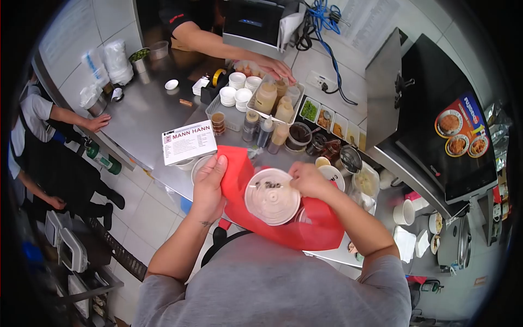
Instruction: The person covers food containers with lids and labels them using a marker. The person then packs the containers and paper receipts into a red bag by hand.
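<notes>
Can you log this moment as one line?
left hand: grips red bag | right hand: at rim of lidded round container | container: at bag's mouth | squeeze bottles: beyond bag

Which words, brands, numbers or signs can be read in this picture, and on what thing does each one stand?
"MANN HANN": white printed card; its smaller print is too small to read.
"FUJIDENZO": colorful sticker on the black appliance; its other words are too blurred.
Not readable: the handwriting on the round lid, the red mark on the dark sleeve, and the small blue mark on the dark machine.
</notes>
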Motion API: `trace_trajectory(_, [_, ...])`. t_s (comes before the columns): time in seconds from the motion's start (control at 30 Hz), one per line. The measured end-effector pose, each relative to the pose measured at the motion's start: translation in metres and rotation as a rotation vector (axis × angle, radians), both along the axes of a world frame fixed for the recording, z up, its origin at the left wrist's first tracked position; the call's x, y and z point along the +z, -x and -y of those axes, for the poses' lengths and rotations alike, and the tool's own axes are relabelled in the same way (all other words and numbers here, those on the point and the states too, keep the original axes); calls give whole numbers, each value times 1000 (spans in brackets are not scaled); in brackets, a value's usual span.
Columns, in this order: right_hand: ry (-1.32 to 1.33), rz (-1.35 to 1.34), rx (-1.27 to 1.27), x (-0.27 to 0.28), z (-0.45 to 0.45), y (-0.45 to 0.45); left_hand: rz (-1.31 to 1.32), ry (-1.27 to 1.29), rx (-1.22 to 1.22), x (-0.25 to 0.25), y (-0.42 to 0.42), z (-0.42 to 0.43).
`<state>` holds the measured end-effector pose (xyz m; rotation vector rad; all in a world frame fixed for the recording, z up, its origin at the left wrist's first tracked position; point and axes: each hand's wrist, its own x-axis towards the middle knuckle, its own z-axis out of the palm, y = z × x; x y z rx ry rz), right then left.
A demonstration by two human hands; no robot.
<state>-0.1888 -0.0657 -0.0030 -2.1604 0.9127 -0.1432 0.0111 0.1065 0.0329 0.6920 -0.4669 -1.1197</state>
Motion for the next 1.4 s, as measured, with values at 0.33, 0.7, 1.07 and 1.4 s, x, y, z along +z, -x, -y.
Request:
trace_trajectory(0.33, [-4,-381,546,-17,-32,-15,782,435,-182,74,20,-45])
trace_trajectory(0.7, [-377,-7,253,120,7,-16,773,-388,-603,-29,-14,-46])
trace_trajectory(1.07, [117,-626,-176,-8,167,-55,905,-691,-552,-88,-38,-90])
trace_trajectory(1.4, [678,-374,-231,-97,254,-58,899,-748,-493,-85,-45,-99])
